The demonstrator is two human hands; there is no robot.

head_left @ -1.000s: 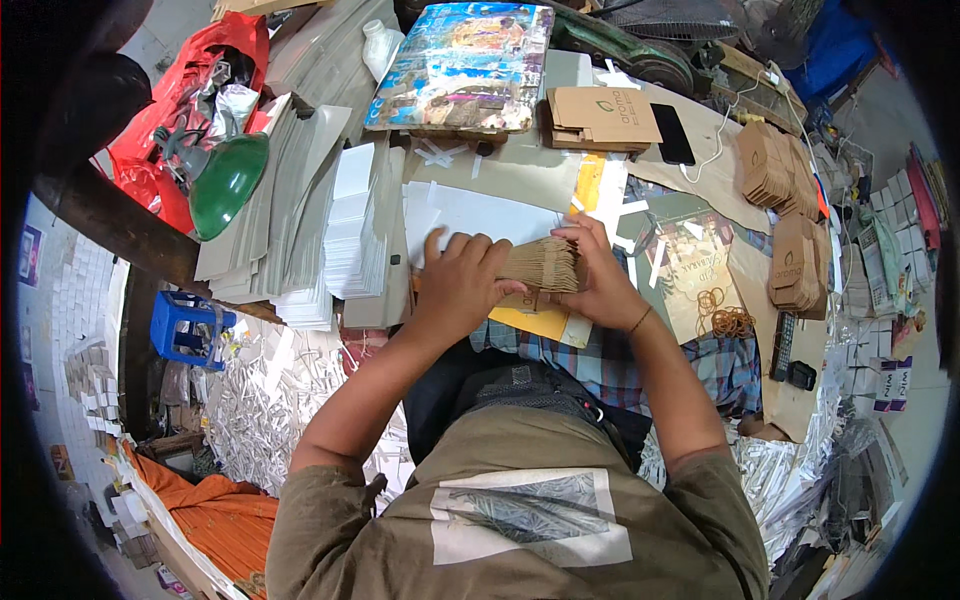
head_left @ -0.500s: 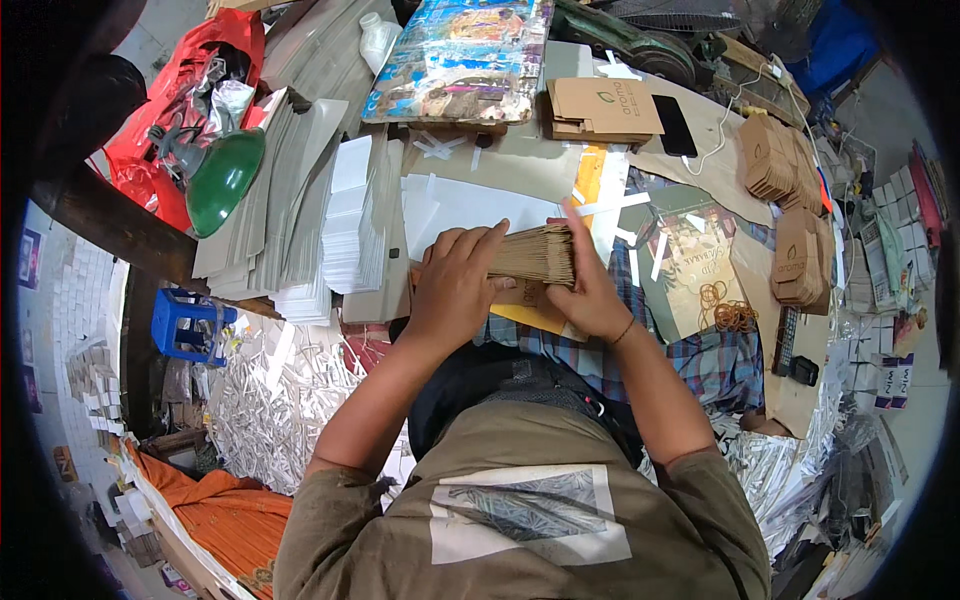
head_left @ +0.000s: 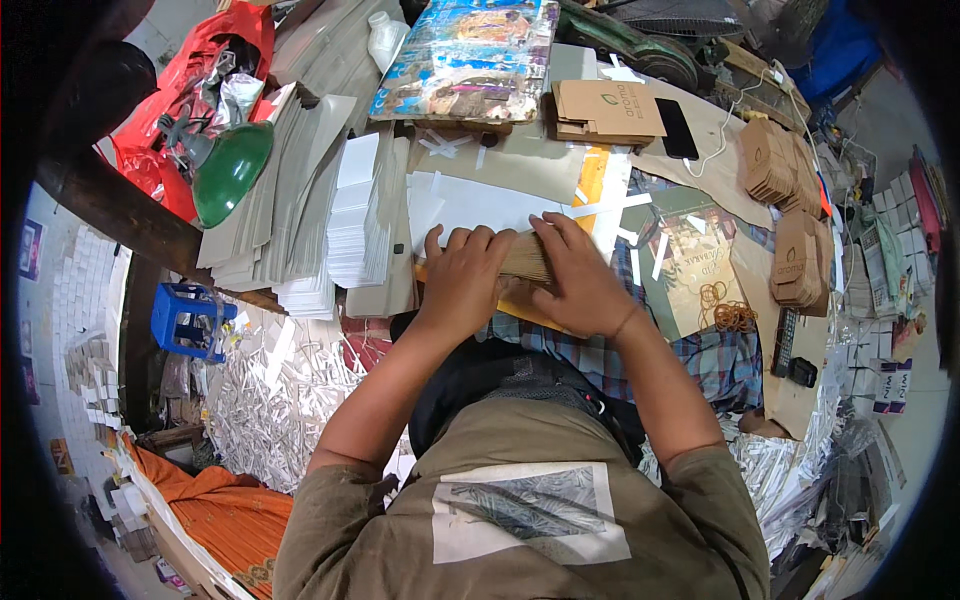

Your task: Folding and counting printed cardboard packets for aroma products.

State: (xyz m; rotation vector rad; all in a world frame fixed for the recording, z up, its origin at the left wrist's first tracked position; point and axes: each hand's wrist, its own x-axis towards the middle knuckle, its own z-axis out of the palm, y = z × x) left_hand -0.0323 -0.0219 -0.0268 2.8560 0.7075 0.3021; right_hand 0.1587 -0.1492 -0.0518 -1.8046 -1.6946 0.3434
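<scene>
A thick stack of folded brown card pieces [head_left: 526, 259] lies between my two hands at the near edge of the table. My left hand [head_left: 463, 282] wraps over its left end, and my right hand [head_left: 578, 280] grips the right end with the thumb on the near side. Much of the stack is hidden under my fingers. Beneath it shows part of a yellow sheet [head_left: 528, 308], and a white sheet [head_left: 480, 203] lies just beyond my hands.
Fanned white cards [head_left: 358, 220] and grey boards [head_left: 285, 200] stand on the left by a green lamp shade [head_left: 232, 175]. Flat brown boxes [head_left: 605, 110], a black phone [head_left: 676, 128], bundled brown cartons [head_left: 800, 255] and rubber bands [head_left: 728, 310] lie to the right.
My right hand has turned inward, its fingers coming down over the stack's right end. My left hand now covers the left end more squarely, and less of the stack shows.
</scene>
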